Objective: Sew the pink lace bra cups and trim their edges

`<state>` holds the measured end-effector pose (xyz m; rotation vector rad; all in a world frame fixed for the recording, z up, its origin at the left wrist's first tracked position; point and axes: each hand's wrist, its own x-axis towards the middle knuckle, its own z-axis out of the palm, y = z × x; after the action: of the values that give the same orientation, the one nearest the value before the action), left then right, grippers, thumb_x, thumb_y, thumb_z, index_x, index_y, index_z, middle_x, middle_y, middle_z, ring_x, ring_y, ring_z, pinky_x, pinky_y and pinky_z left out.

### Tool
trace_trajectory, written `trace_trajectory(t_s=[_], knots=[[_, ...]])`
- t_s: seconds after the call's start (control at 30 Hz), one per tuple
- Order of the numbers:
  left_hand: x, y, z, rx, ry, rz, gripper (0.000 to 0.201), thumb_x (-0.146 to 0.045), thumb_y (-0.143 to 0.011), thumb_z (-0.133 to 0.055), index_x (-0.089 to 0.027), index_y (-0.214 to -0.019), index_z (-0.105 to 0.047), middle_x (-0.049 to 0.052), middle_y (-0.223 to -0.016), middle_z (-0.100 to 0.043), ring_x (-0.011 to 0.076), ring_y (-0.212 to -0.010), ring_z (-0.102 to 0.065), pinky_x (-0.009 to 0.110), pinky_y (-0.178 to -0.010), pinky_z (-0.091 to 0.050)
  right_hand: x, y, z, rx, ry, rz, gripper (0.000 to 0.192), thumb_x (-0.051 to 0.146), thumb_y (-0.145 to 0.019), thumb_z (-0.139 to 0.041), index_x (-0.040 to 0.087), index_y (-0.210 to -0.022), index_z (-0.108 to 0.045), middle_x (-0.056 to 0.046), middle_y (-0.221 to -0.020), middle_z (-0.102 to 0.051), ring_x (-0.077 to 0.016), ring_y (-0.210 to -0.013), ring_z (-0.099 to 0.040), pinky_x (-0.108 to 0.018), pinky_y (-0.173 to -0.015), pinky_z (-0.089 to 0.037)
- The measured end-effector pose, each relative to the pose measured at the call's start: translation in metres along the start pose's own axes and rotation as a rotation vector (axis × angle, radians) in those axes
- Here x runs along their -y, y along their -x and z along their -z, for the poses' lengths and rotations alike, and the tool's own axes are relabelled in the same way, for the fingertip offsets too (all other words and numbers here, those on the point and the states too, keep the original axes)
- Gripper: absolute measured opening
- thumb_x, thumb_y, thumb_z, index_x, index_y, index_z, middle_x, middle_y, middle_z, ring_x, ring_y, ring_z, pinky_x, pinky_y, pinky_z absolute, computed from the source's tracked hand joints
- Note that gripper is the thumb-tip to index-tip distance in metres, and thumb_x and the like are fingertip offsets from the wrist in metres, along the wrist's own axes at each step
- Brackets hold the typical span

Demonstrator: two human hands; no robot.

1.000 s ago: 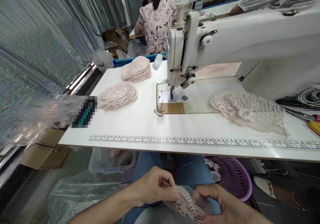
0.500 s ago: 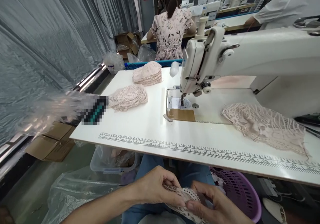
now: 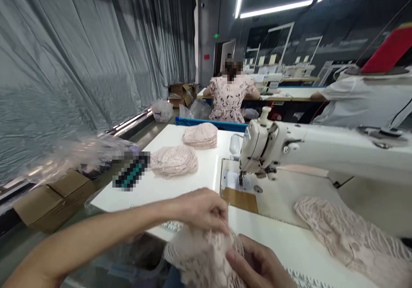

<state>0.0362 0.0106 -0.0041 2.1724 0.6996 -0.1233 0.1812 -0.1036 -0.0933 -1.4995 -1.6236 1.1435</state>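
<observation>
My left hand and my right hand both grip a pale pink lace piece, raised to the front edge of the white sewing table. The left hand pinches its upper edge; the right hand holds it from the lower right. Just beyond stands the white sewing machine, its needle over the metal plate. More pink lace lies on the table at the right.
Two stacks of pink lace pieces sit at the table's far left. Cardboard boxes and grey plastic sheeting are at the left. A person in a floral top sits at another table behind; a white sleeve is at the right.
Both hands have lifted the lace piece from my lap up to the table's front edge. The view has tilted up, showing more of the room.
</observation>
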Motion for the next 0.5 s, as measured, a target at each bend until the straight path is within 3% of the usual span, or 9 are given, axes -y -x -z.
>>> trace_trajectory(t_s=[0.1, 0.17, 0.23, 0.3, 0.4, 0.5], knots=[[0.007, -0.057, 0.042, 0.089, -0.202, -0.056, 0.016, -0.028, -0.074, -0.069, -0.013, -0.074, -0.063, -0.005, -0.061, -0.057, 0.0055, -0.052, -0.048, 0.014, -0.046, -0.034, -0.009, -0.028, 0.028, -0.121, 0.205, 0.017, 0.045, 0.053, -0.088, -0.028, 0.022, -0.057, -0.035, 0.006, -0.042, -0.039, -0.0093, -0.035, -0.036, -0.022, -0.041, -0.029], [0.016, -0.095, 0.053, 0.106, -0.267, -0.068, 0.014, -0.022, -0.070, -0.071, -0.013, -0.067, -0.062, -0.005, -0.059, -0.056, 0.0061, -0.053, -0.048, 0.015, -0.047, -0.034, -0.020, -0.039, 0.054, -0.192, 0.303, -0.004, 0.041, 0.047, -0.087, -0.037, 0.022, -0.054, -0.037, 0.004, -0.043, -0.045, -0.0120, -0.038, -0.044, -0.023, -0.042, -0.030], [0.025, -0.124, 0.053, 0.119, -0.315, -0.082, 0.016, -0.019, -0.068, -0.072, -0.012, -0.061, -0.060, -0.005, -0.058, -0.055, 0.0075, -0.055, -0.048, 0.017, -0.049, -0.035, -0.032, -0.046, 0.080, -0.251, 0.435, 0.069, 0.030, 0.040, -0.087, -0.040, 0.023, -0.064, -0.048, 0.001, -0.054, -0.056, -0.0147, -0.046, -0.054, -0.023, -0.044, -0.034], [0.032, -0.140, 0.047, 0.135, -0.348, -0.105, 0.016, -0.018, -0.067, -0.073, -0.013, -0.060, -0.060, -0.004, -0.059, -0.056, 0.0090, -0.058, -0.049, 0.018, -0.052, -0.036, -0.039, -0.053, 0.099, -0.270, 0.628, 0.321, 0.023, 0.031, -0.091, -0.034, 0.024, -0.086, -0.056, -0.003, -0.074, -0.066, -0.0151, -0.059, -0.062, -0.021, -0.047, -0.041], [0.036, -0.148, 0.042, 0.171, -0.376, -0.137, 0.013, -0.017, -0.066, -0.073, -0.014, -0.064, -0.061, -0.004, -0.062, -0.058, 0.0100, -0.062, -0.051, 0.019, -0.056, -0.038, -0.043, -0.068, 0.111, -0.233, 0.949, 0.785, 0.035, 0.020, -0.092, -0.027, 0.022, -0.112, -0.056, -0.006, -0.105, -0.067, -0.0161, -0.083, -0.066, -0.023, -0.062, -0.050], [0.038, -0.151, 0.041, 0.213, -0.401, -0.152, 0.012, -0.018, -0.068, -0.072, -0.014, -0.067, -0.061, -0.004, -0.065, -0.060, 0.0099, -0.065, -0.054, 0.018, -0.058, -0.040, -0.047, -0.081, 0.112, -0.155, 1.115, 0.918, 0.037, 0.024, -0.093, -0.028, 0.021, -0.115, -0.058, -0.002, -0.112, -0.066, -0.0176, -0.086, -0.065, -0.026, -0.063, -0.051]])
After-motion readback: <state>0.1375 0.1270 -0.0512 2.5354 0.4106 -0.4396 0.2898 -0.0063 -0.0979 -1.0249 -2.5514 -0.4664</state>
